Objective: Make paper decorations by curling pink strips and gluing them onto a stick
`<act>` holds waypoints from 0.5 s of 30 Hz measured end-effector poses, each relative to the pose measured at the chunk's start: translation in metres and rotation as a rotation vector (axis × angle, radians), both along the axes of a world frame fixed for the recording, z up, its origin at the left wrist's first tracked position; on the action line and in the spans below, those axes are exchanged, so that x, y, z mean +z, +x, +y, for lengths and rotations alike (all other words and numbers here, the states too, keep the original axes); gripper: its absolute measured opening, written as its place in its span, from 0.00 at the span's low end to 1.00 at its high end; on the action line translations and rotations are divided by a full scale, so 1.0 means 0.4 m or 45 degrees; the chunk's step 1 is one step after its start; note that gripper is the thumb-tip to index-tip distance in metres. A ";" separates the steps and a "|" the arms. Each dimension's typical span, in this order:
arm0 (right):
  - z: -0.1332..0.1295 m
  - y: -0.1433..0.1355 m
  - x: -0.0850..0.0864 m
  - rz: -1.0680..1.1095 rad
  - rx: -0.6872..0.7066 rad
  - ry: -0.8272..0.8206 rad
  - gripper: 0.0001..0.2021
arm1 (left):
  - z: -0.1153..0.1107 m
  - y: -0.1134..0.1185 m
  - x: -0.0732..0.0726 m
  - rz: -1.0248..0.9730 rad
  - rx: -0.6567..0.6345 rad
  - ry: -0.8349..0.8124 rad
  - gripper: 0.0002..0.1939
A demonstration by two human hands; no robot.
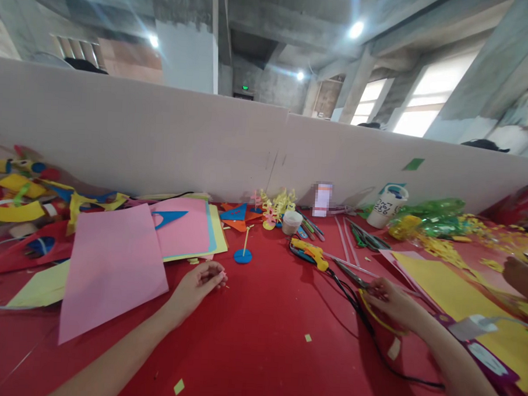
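Paper shapes [14,210]: heaped at the far left of the red surface [261,349], in yellow, red and blue.
Large pink sheet [112,267]: laid partly over a pale green sheet [41,284], beside a stack of coloured sheets [218,237].
Blue triangle [175,217]: resting on the stack, pierced by a round hole.
Left hand [210,275]: pinching a small pink piece [223,274] between thumb and fingers, just right of the large pink sheet.
Blue disc [243,256]: flat on the surface, between both hands, with a thin yellow stick [246,239] upright on it.
Curly figures [281,203]: bunched near the low white wall [196,142], yellow and pink.
White tub [291,222]: in front of the figures, with pens [313,228] to its right.
Glue gun [312,252]: lying on its side, yellow and blue, near a black cord.
Scissors [350,273]: pointing away to the left, handle end in the right hand.
Right hand [380,296]: fingers curled onto the scissors, above a yellow curved strip [381,317].
Lidded cup [386,209]: near the wall, marked in black, left of green plastic bottles [442,217].
Yellow sheet [456,305]: partly covering pink paper, beneath a white plug [475,327].
Another person's hand [523,279]: at the right edge, grip too unclear to tell.
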State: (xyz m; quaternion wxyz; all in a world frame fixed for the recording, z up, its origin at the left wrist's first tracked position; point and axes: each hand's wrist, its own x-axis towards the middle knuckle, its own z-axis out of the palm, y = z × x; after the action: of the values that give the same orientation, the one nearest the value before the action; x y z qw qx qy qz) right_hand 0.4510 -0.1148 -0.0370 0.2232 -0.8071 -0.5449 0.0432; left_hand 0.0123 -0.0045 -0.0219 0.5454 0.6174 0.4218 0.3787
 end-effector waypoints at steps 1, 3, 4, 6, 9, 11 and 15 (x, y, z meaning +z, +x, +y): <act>0.010 -0.003 0.013 -0.027 -0.011 -0.066 0.10 | 0.001 -0.001 -0.002 0.005 -0.002 0.008 0.12; 0.040 -0.019 0.046 -0.124 -0.089 -0.170 0.13 | 0.003 -0.002 -0.008 0.016 -0.028 0.028 0.12; 0.062 -0.033 0.063 -0.143 -0.100 -0.156 0.14 | 0.003 -0.002 -0.011 0.027 -0.045 0.045 0.12; 0.118 -0.070 0.088 0.033 -0.042 -0.216 0.20 | 0.002 -0.001 -0.016 0.080 -0.085 0.104 0.11; 0.214 -0.130 0.093 0.143 -0.022 -0.256 0.25 | -0.004 0.001 -0.019 0.223 -0.132 0.240 0.09; 0.260 -0.163 0.080 0.343 -0.011 -0.303 0.24 | -0.009 0.002 -0.019 0.295 -0.152 0.311 0.08; 0.283 -0.191 0.056 0.627 0.042 -0.268 0.17 | -0.014 0.002 -0.019 0.325 -0.170 0.351 0.08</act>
State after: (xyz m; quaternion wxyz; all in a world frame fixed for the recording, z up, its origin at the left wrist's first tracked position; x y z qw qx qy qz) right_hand 0.3747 -0.0017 -0.0146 0.2630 -0.7820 -0.4799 0.2984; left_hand 0.0131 -0.0100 -0.0293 0.4218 0.7557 0.3899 0.3146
